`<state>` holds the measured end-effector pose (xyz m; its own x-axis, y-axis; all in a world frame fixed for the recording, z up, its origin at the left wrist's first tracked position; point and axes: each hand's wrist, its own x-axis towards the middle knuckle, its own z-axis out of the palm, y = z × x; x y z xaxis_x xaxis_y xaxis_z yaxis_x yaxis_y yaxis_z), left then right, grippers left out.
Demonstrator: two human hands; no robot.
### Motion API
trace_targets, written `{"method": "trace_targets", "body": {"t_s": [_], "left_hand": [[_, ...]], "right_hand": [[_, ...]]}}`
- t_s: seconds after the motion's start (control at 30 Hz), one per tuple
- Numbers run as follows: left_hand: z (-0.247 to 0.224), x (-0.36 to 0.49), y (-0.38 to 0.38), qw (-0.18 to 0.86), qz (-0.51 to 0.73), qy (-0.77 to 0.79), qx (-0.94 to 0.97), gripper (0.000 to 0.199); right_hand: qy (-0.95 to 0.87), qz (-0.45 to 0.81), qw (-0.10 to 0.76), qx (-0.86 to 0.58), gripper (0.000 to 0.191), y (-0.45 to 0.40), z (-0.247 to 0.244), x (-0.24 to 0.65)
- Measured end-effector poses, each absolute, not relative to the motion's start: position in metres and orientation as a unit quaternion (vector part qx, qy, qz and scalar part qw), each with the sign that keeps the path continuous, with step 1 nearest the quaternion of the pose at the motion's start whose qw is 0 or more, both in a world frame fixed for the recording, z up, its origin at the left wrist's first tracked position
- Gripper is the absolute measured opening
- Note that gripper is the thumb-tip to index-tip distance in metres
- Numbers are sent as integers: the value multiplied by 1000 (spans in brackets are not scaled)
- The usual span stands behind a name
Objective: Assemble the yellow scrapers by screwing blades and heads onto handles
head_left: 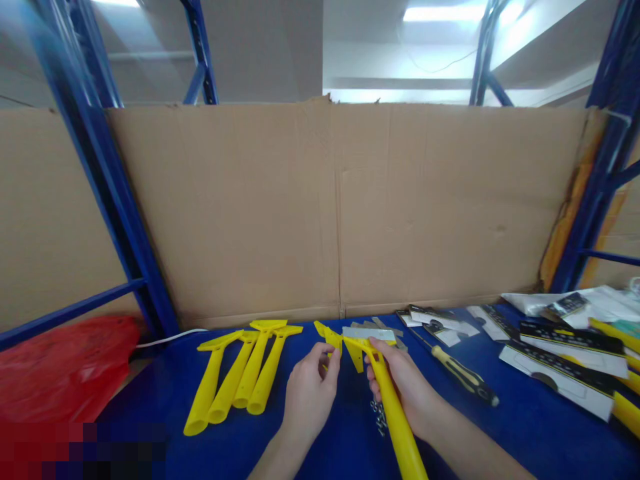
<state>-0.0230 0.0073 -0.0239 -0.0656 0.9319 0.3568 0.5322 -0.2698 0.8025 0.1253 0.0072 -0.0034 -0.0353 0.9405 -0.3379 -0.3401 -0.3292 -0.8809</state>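
I am gripping a long, tubular yellow plastic handle with a flared T-shaped head (397,417) in my right hand (407,383), fingers wrapped just below its head, its tube slanting toward me above the table. Judging by its look, it is weighing little and staying stiff — smooth enough to be turning in a loose grasp, so the neck is offering the surest hold. My left hand (311,383) is bringing thumb and fingertips close together beside a flat, angular yellow plastic piece (327,333); I cannot tell whether they are pinching it. A flat, silvery metal blade (361,332) is showing just behind the head — probably stiff, and its edges may be calling for care.

Small, shiny metal screws (379,421) are lying near my right hand, on the smooth blue tabletop (150,397). Four matching yellow plastic handles (257,373) are resting at left, and a cream-and-black screwdriver (465,377) is lying at right. Beyond, a tall brown cardboard panel (250,213) is standing between blue metal rack posts (117,193), and bright ceiling lights (443,13) are shining above.
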Motion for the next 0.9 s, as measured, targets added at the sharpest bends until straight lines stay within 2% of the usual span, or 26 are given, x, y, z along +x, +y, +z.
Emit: {"method": "trace_targets", "body": {"t_s": [0.13,0.23,0.4,0.63,0.9], "left_hand": [[-26,-22,12,42,336,589,734,20],[-27,-17,13,-20,261,586,767,21],[-30,-15,12,-52,208,567,795,25],[-31,-22,15,-49,197,597,776,34],[-24,-27,15,-61,188,636,746,34]], "right_hand": [[-298,644,505,-491,37,15,0,129],[-294,641,510,-492,36,20,0,132],[-292,636,514,-495,35,22,-3,137],[-300,637,510,-494,36,19,-3,135],[-306,652,492,-489,34,16,-3,134]]}}
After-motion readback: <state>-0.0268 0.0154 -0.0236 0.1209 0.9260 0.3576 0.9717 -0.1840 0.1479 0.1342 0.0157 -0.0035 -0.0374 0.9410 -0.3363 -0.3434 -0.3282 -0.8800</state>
